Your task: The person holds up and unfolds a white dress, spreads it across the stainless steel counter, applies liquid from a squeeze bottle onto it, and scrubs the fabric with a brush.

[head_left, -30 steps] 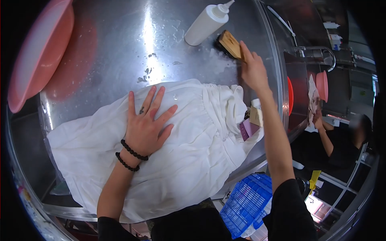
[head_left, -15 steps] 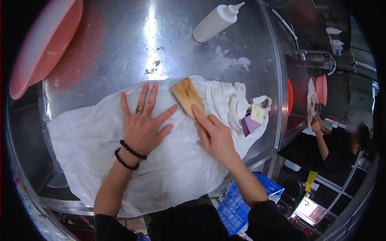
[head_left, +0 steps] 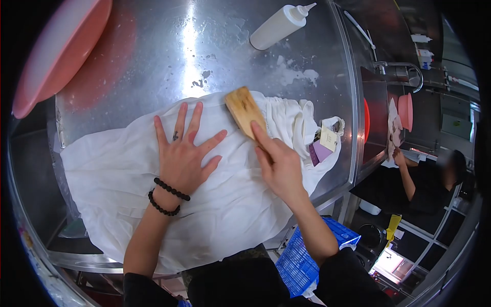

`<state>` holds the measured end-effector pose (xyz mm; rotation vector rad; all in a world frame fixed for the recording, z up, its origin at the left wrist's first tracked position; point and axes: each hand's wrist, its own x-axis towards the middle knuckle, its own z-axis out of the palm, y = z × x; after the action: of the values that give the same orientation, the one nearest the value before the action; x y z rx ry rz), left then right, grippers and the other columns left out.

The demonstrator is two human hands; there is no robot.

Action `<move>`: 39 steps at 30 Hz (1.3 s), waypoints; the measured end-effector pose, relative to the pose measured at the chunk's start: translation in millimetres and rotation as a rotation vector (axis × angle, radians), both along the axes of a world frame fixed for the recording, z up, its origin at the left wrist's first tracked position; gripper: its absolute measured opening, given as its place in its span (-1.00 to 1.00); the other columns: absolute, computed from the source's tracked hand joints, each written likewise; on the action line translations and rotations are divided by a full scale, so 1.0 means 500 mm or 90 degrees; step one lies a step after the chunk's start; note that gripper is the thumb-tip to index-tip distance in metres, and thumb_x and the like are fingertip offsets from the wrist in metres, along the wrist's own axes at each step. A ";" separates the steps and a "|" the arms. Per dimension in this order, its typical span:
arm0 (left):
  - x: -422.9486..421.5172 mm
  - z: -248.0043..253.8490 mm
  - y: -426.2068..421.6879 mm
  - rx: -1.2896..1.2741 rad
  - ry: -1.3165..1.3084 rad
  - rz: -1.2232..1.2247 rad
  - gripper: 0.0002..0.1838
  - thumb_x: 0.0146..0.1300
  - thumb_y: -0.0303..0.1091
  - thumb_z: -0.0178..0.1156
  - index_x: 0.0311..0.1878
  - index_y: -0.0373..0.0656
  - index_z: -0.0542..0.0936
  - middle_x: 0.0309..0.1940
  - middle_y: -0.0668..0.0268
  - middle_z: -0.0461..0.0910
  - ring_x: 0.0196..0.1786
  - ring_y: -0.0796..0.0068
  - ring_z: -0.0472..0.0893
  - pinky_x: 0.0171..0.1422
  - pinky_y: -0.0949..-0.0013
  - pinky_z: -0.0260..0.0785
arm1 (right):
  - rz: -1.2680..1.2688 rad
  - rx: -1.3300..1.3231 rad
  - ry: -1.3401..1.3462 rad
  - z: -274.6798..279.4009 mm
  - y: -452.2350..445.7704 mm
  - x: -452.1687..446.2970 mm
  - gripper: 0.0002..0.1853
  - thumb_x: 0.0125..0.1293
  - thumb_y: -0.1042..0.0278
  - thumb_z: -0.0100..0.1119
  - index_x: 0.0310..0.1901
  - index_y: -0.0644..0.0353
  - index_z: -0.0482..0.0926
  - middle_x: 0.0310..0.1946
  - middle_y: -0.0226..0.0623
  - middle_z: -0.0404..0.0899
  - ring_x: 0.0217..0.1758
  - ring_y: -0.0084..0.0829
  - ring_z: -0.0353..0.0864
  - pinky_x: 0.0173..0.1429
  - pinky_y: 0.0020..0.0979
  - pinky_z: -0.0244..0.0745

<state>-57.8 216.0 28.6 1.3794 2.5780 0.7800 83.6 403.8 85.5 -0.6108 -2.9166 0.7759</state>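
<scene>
A white garment (head_left: 220, 204) with gathered fabric lies spread over the metal table (head_left: 153, 61). Flat on its left part rests my left hand (head_left: 181, 158), fingers spread, two black beaded bracelets at the wrist. My right hand (head_left: 281, 166) grips a wooden brush (head_left: 244, 108) by its handle, the brush lying against the garment's upper edge; its bristles are hidden underneath. Cream and purple tags (head_left: 327, 140) are on the garment's right end. Beyond the brush a white squeeze bottle (head_left: 279, 27) stands on the table, with a patch of foam (head_left: 296, 74) nearby.
A pink basin (head_left: 61, 51) is at the upper left. Below the table's right front edge sits a blue crate (head_left: 299, 261). On the right are a faucet (head_left: 404, 66), a red basin (head_left: 366, 120), and another person (head_left: 429, 179) holding a cloth.
My right hand has brought the brush from the foam patch left onto the garment, then slid it slightly up along the fabric. My left hand stays spread on the garment.
</scene>
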 end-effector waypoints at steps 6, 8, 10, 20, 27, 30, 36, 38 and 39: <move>-0.015 -0.023 -0.010 0.063 0.035 -0.017 -0.49 0.16 -0.11 0.45 0.24 0.36 0.77 0.76 0.06 0.06 0.79 -0.01 0.01 0.68 -0.61 -0.30 | -0.009 0.055 0.030 -0.066 -0.035 0.015 -0.38 0.42 0.55 0.27 0.50 -0.10 0.58 -0.44 -0.36 0.46 -0.55 -0.40 0.35 -0.44 -0.36 0.34; -0.026 -0.022 -0.029 0.059 0.007 -0.028 -0.52 0.15 -0.11 0.46 0.21 0.35 0.79 0.76 0.05 0.06 0.80 0.01 0.01 0.71 -0.53 -0.29 | -0.037 0.035 0.182 -0.063 -0.026 0.006 -0.38 0.44 0.52 0.26 0.51 -0.16 0.57 -0.44 -0.36 0.47 -0.56 -0.38 0.36 -0.45 -0.35 0.34; -0.025 -0.023 -0.046 0.053 -0.028 -0.037 -0.55 0.15 -0.12 0.46 0.17 0.34 0.82 0.76 0.04 0.06 0.80 0.03 0.01 0.75 -0.45 -0.28 | -0.064 0.011 0.326 -0.058 -0.023 0.005 -0.38 0.46 0.48 0.25 0.51 -0.22 0.57 -0.44 -0.37 0.47 -0.57 -0.36 0.38 -0.45 -0.34 0.35; -0.025 -0.019 -0.044 0.070 -0.031 -0.020 -0.59 0.16 -0.11 0.46 0.12 0.34 0.84 0.75 0.02 0.09 0.79 0.04 0.03 0.77 -0.36 -0.26 | -0.021 0.036 -0.052 -0.028 -0.083 -0.016 -0.38 0.44 0.52 0.25 0.50 -0.19 0.58 -0.46 -0.39 0.45 -0.56 -0.39 0.37 -0.45 -0.37 0.32; -0.023 -0.017 -0.036 0.071 -0.036 -0.019 -0.61 0.17 -0.12 0.46 0.11 0.34 0.84 0.75 0.01 0.08 0.79 0.06 0.03 0.77 -0.34 -0.24 | -0.037 0.048 0.134 -0.053 -0.073 -0.004 -0.41 0.47 0.45 0.24 0.49 -0.24 0.59 -0.47 -0.40 0.44 -0.56 -0.38 0.38 -0.45 -0.39 0.32; -0.024 -0.017 -0.044 0.084 -0.035 -0.014 -0.64 0.16 -0.16 0.47 0.06 0.29 0.86 0.74 0.01 0.13 0.78 0.08 0.09 0.78 -0.28 -0.20 | -0.087 -0.019 0.256 -0.031 -0.091 -0.010 -0.43 0.49 0.40 0.24 0.49 -0.28 0.60 -0.47 -0.40 0.43 -0.56 -0.38 0.39 -0.46 -0.39 0.32; -0.036 -0.059 -0.058 0.167 -0.023 -0.002 -0.72 0.12 -0.29 0.48 -0.06 0.16 0.88 0.68 0.00 0.26 0.73 0.08 0.23 0.78 -0.16 -0.09 | -0.078 -0.020 0.075 -0.049 -0.085 0.000 -0.44 0.48 0.42 0.23 0.47 -0.27 0.61 -0.44 -0.41 0.45 -0.55 -0.39 0.39 -0.46 -0.40 0.31; -0.028 -0.047 -0.062 0.169 -0.041 0.005 -0.75 0.10 -0.34 0.48 -0.11 0.12 0.88 0.66 0.00 0.30 0.71 0.07 0.27 0.78 -0.12 -0.06 | -0.049 0.013 0.018 -0.055 -0.110 0.009 -0.44 0.48 0.44 0.23 0.47 -0.26 0.62 -0.43 -0.40 0.47 -0.54 -0.39 0.40 -0.46 -0.41 0.31; -0.028 -0.039 -0.060 0.174 -0.045 0.010 -0.76 0.10 -0.36 0.48 -0.14 0.09 0.88 0.65 0.00 0.32 0.70 0.07 0.29 0.78 -0.11 -0.04 | -0.032 0.032 -0.006 -0.055 -0.118 0.008 -0.44 0.48 0.45 0.22 0.47 -0.25 0.62 -0.42 -0.40 0.48 -0.54 -0.39 0.41 -0.46 -0.41 0.31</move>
<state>-71.6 186.2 9.3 1.3710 2.5031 1.1995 87.4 345.0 57.7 -0.6816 -2.9075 0.6928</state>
